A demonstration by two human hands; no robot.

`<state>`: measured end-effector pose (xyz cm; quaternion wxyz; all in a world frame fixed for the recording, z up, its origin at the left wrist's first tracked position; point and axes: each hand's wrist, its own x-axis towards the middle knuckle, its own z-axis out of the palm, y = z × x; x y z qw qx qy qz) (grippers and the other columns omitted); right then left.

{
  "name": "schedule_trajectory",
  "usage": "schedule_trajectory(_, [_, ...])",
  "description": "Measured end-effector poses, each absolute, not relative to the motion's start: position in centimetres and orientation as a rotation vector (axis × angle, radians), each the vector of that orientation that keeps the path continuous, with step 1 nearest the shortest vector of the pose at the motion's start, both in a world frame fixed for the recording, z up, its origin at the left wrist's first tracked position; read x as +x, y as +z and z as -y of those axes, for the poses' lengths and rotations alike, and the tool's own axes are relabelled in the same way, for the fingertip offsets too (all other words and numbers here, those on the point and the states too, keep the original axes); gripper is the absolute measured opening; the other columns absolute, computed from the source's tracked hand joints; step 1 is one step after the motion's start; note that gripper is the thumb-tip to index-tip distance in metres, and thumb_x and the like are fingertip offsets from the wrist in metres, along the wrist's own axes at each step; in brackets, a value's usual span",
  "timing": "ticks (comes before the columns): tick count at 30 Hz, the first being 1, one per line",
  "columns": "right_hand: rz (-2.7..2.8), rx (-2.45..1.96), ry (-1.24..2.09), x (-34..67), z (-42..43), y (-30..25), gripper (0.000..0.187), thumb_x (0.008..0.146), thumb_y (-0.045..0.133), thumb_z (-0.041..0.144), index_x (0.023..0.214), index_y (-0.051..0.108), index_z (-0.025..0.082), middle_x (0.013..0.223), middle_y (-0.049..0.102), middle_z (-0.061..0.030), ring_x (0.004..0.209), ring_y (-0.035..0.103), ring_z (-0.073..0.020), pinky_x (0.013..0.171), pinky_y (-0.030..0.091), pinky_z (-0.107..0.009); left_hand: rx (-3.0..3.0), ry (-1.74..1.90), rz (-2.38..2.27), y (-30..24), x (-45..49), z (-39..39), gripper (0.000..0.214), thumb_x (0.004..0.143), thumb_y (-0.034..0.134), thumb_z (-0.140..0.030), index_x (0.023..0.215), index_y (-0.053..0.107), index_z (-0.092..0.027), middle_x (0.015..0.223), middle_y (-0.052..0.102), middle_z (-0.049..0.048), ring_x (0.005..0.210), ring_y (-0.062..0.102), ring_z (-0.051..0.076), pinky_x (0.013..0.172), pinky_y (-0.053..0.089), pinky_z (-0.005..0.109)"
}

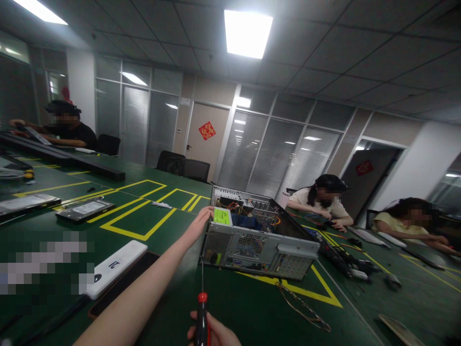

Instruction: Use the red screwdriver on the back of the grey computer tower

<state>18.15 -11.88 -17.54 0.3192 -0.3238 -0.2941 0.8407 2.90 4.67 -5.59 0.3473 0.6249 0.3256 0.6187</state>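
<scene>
Open computer case [259, 247] is set on the green bench [248, 312], inside yellow markings; its near top corner is touched by the left hand [199, 225], fingers laid flat, nothing gripped. A screwdriver [202, 312] is clenched in the right hand [214, 335]; its shaft is pointed at the case's rear corner.

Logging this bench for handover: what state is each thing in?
Grey metal computer case: on its side, side panel off, insides exposed.
Red-and-black-handled screwdriver: gripped, shaft pointing at the case's rear.
Left hand: open, resting on the case's top edge.
Right hand: closed around the screwdriver handle.
Beige door: shut.
Ceiling light panel: lit.
</scene>
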Motion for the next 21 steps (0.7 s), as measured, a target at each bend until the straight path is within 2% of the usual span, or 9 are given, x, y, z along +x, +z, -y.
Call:
schedule_trajectory(6, [0.882, -0.865, 2.132, 17.7, 12.2, -17.6, 0.068, 0.046, 0.076, 0.07, 0.086, 0.056, 0.019, 0.068, 0.067, -0.002, 0.06, 0.062, -0.0174, 0.06, 0.039, -0.029, 1.636, 1.615, -0.872, -5.7, 3.0, -4.8, 0.031, 0.091, 0.041, -0.042, 0.078, 0.058, -0.019, 0.123, 0.056, 0.0073, 0.123, 0.048, 0.021, 0.113, 0.03, 0.035])
schedule_trajectory(10, [1.041, -0.818, 2.04, 17.5, 12.8, -16.7, 0.064, 0.056, 0.071, 0.072, 0.088, 0.049, 0.022, 0.072, 0.067, -0.0023, 0.063, 0.063, -0.0187, 0.062, 0.038, -0.031, 1.63, 1.645, -0.896, -5.9, 3.3, -4.8, 0.032, 0.091, 0.04, -0.043, 0.078, 0.057, -0.019, 0.123, 0.057, 0.0069, 0.124, 0.048, 0.02, 0.113, 0.031, 0.034])
schedule_trajectory(13, [1.06, -0.842, 1.966, 17.6, 12.9, -15.1, 0.061, 0.062, 0.068, 0.071, 0.093, 0.048, 0.022, 0.068, 0.064, 0.0009, 0.058, 0.059, -0.0148, 0.057, 0.035, -0.028, 1.612, 1.673, -0.904, -6.2, 3.6, -4.7, 0.032, 0.092, 0.039, -0.042, 0.077, 0.056, -0.019, 0.123, 0.057, 0.0066, 0.124, 0.048, 0.02, 0.113, 0.031, 0.033])
schedule_trajectory(17, [0.932, -0.815, 1.881, 17.8, 12.2, -13.0, 0.065, 0.059, 0.07, 0.071, 0.097, 0.047, 0.023, 0.064, 0.058, 0.0057, 0.047, 0.048, -0.009, 0.048, 0.027, -0.023, 1.559, 1.73, -0.897, -6.4, 4.3, -4.4, 0.03, 0.093, 0.035, -0.038, 0.079, 0.054, -0.02, 0.124, 0.055, 0.0069, 0.124, 0.047, 0.02, 0.113, 0.031, 0.034])
schedule_trajectory(21, [0.897, -0.796, 1.871, 18.1, 11.9, -11.8, 0.062, 0.062, 0.072, 0.066, 0.1, 0.049, 0.022, 0.064, 0.058, 0.0063, 0.045, 0.045, -0.0074, 0.044, 0.027, -0.021, 1.537, 1.774, -0.877, -6.4, 4.7, -4.1, 0.028, 0.093, 0.033, -0.036, 0.08, 0.053, -0.02, 0.123, 0.055, 0.0073, 0.123, 0.048, 0.021, 0.113, 0.032, 0.038])
